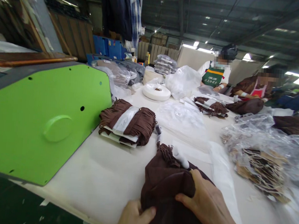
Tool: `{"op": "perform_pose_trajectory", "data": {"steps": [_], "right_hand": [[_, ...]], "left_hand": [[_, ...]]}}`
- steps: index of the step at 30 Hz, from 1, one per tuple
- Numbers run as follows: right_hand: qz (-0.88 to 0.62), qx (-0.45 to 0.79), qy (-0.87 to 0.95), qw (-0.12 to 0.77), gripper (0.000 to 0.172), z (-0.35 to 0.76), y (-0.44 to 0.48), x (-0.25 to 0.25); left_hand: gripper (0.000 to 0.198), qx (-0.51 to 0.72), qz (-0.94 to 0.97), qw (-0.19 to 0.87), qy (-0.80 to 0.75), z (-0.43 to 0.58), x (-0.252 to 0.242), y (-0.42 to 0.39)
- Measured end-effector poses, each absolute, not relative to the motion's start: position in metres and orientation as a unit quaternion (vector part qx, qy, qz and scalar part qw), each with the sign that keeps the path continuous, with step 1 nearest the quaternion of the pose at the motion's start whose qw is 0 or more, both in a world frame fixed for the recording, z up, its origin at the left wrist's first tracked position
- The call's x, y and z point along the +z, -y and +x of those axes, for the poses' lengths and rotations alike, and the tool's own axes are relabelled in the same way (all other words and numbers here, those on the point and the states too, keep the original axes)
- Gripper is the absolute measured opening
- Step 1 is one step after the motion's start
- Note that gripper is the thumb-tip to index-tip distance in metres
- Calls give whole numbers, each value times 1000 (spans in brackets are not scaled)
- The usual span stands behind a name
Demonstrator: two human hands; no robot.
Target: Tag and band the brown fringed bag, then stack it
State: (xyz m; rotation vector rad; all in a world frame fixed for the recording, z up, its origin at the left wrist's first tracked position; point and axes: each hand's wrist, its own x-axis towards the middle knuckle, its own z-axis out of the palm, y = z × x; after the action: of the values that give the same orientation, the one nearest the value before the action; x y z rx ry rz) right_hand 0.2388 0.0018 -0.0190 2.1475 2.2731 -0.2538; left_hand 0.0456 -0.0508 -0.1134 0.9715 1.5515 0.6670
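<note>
A dark brown, soft fringed bag (168, 186) lies at the front of the table, its fringe bunched at the far end beside a white wrapped piece (180, 158). My left hand (134, 217) grips its near left edge, thumb on top and the other fingers mostly hidden. On the right side, my right hand (205, 195) pinches a fold of the same brown material between thumb and fingers. Just beyond, to the left, sits a stack of brown fringed pieces (128, 120) with a white paper band around it and white sheets beneath.
A green machine panel (48, 117) stands at left. Clear plastic bags (182, 118) lie mid-table near a white tape roll (156, 92). At right are corded tags (264, 169) under plastic. Two people work at the far side, one in a green apron (212, 76).
</note>
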Motion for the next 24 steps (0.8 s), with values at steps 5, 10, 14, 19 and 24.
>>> {"op": "perform_pose_trajectory", "data": {"steps": [5, 10, 14, 19, 24], "right_hand": [[649, -40, -760, -1, 33, 234, -1, -16], [648, -111, -752, -50, 45, 240, 14, -6], [671, -237, -691, -125, 50, 255, 39, -10], [586, -333, -709, -204, 43, 277, 56, -25], [540, -337, -747, -194, 40, 288, 51, -30]], "left_hand": [[76, 321, 781, 231, -483, 23, -51, -7], [54, 135, 919, 258, -266, 26, -36, -61], [57, 129, 893, 359, -239, 21, -50, -76], [61, 88, 906, 364, -199, 17, -48, -85], [59, 58, 915, 363, -168, 20, -40, -91]]}}
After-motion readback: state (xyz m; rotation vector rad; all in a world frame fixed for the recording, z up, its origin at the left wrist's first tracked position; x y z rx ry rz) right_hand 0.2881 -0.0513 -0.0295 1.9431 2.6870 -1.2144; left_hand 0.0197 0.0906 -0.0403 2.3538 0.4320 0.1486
